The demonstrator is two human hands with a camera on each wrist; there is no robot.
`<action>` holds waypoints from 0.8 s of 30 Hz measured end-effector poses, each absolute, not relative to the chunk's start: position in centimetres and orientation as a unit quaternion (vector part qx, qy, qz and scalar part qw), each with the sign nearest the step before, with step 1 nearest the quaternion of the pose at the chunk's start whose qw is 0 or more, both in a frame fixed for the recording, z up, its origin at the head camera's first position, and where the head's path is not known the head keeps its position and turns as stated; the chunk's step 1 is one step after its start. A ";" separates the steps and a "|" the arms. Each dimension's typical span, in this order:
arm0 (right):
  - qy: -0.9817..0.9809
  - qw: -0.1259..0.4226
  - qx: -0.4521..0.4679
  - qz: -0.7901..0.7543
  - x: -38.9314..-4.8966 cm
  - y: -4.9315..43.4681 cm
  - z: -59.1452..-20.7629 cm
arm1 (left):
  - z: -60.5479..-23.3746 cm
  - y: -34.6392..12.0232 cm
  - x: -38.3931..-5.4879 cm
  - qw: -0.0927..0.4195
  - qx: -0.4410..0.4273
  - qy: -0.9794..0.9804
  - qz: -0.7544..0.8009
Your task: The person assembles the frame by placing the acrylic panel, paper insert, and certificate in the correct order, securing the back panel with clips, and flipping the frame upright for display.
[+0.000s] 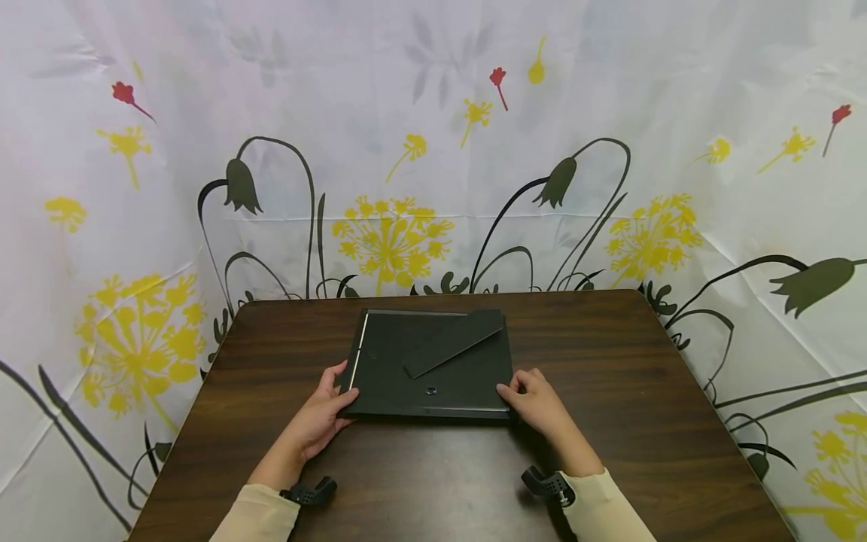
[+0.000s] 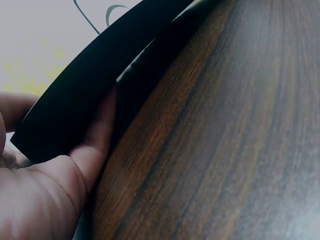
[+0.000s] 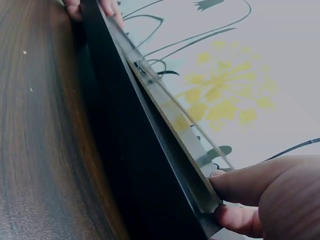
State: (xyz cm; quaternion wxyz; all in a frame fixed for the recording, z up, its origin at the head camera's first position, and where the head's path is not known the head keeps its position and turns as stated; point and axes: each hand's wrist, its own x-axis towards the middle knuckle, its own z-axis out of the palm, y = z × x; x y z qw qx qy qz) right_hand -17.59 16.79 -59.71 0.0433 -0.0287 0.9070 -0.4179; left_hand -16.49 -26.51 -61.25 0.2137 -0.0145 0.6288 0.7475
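A black picture frame [image 1: 427, 413] lies face down on the table, its back toward me. Its black backing board [image 1: 386, 339] carries a hinged easel leg [image 1: 463, 345] and a small metal hanger [image 1: 430, 391]. My left hand [image 1: 317, 418] grips the frame's left side near the front corner, thumb on top and fingers around the edge. At the front right corner, my right hand [image 1: 538, 400] pinches the backing board's edge. In the right wrist view, that board's brown edge [image 3: 172, 131] stands a little out of the frame, leaving a narrow dark gap.
Under the frame is a dark wood-grain table [image 1: 433, 474]. A white curtain [image 1: 379, 98] with yellow flowers and green bellflowers hangs behind it. Black straps with camera mounts sit on the left wrist [image 1: 310, 493] and right wrist [image 1: 549, 488].
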 end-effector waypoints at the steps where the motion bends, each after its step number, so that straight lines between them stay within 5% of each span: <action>1: 0.909 0.038 -0.029 -0.415 -17.5 16.8 -59.8 | -61.3 -26.5 -16.4 0.213 -0.016 0.627 0.749; 24: 0.879 0.021 0.007 -0.475 -17.2 15.9 -60.2 | -61.1 -26.8 -16.6 0.233 -0.015 0.635 0.737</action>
